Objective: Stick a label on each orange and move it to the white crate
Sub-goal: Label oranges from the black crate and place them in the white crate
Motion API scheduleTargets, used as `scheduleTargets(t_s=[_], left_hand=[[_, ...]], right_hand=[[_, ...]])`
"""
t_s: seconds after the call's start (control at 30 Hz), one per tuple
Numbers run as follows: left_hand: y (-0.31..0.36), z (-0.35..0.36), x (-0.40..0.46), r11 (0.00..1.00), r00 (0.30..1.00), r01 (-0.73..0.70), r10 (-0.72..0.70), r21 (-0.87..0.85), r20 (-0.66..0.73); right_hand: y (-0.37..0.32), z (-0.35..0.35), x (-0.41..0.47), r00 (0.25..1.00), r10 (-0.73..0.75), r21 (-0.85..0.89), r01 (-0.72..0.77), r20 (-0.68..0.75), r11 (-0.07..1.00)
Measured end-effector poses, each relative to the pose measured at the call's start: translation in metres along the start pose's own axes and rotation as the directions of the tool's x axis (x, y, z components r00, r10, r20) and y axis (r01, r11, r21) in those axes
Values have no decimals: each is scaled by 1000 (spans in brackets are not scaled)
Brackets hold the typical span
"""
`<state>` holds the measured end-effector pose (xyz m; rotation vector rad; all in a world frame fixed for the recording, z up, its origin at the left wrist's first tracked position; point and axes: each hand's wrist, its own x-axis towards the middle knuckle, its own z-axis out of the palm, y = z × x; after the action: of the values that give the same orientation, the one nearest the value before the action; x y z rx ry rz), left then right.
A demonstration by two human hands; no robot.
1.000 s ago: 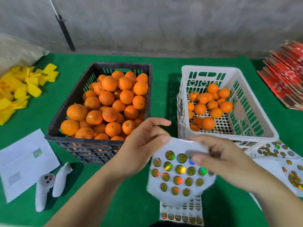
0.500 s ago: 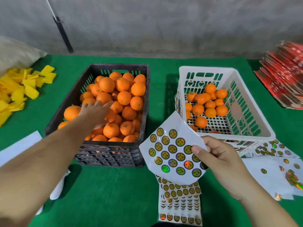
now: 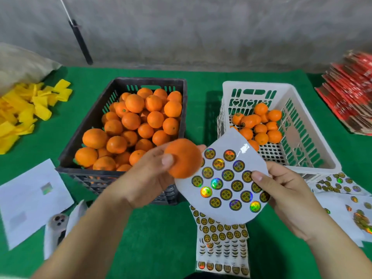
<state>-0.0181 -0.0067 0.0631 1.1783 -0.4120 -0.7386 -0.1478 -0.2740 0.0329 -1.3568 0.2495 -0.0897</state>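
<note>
Green felt table (image 3: 161,238) holding crates meets grey concrete wall (image 3: 201,27).

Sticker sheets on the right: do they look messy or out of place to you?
A little. Loose sticker sheets lie overlapped by the white crate, one edge tucked under it. The held sheet curls at its top. Nothing looks spilled or damaged.

The crate of unlabelled oranges (image 3: 128,125) stands at 11 o'clock on the table (image 3: 153,242), the second crate (image 3: 314,150) at 1 o'clock beside it. A held orange (image 3: 184,158) hangs before the first crate, touching the held label sheet (image 3: 225,182). More sheets (image 3: 221,244) lie at 6 o'clock, papers (image 3: 30,200) at 8 o'clock.
</note>
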Motion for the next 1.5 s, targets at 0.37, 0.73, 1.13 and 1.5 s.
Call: scheduleTargets(t_s=[0.37, 0.73, 1.13, 1.5], left_hand=[[-41, 28, -23, 997, 996, -72, 72, -13, -43], [-37, 46, -35, 958, 988, -154, 146, 243, 52], [-48, 50, -29, 886, 986, -165, 147, 432, 74], [-46, 41, -25, 978, 987, -5, -28, 208, 159]], right_hand=[[-9, 19, -12, 780, -623, -902, 229, -55, 366], [-11, 30, -17, 921, -347, -547, 386, 178, 743], [-30, 50, -35, 626, -688, -754, 634, 368, 173], [-22, 32, -35, 798, -323, -744, 597, 510, 301]])
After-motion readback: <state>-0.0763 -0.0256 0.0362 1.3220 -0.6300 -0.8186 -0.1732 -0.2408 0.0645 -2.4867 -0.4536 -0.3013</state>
